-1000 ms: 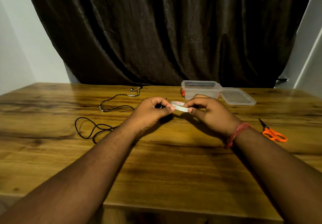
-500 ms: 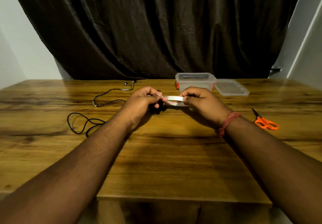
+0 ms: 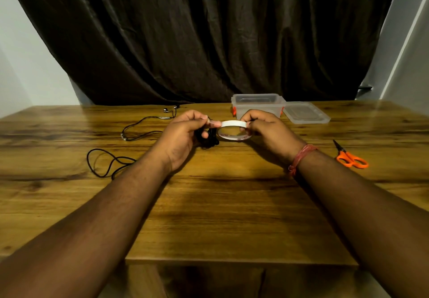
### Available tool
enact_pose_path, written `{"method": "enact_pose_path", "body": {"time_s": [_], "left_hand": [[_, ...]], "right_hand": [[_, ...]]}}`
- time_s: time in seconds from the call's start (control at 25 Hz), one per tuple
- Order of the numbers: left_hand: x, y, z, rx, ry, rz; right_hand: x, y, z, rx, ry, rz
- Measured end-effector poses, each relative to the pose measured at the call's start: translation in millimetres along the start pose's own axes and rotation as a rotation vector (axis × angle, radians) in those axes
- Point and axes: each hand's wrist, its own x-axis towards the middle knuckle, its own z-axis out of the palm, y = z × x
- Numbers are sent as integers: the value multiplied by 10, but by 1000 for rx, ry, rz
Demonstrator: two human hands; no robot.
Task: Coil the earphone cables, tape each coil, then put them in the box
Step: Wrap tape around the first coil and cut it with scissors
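Head view: our left hand [image 3: 183, 133] grips coiled black earphone cable [image 3: 207, 138], pinches tape end; right hand [image 3: 264, 127] grips tape roll [image 3: 233, 130], mid-tabletop. Risk: coil springs loose, tape folds onto itself. Open box [image 3: 257, 104] at far edge.

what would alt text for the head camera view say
Above a wooden table, the left hand holds a coiled black earphone cable while the right hand grips a tape roll; loose earphones, an open plastic box and orange scissors lie around.
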Motion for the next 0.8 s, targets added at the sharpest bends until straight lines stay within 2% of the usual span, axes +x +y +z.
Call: {"method": "enact_pose_path", "body": {"time_s": [0.28, 0.8], "left_hand": [[32, -20, -39, -48, -19, -24], [57, -14, -61, -110, -29, -49]], "right_hand": [[10, 0, 3, 152, 5, 29], [-3, -26, -25, 191, 32, 69]]}}
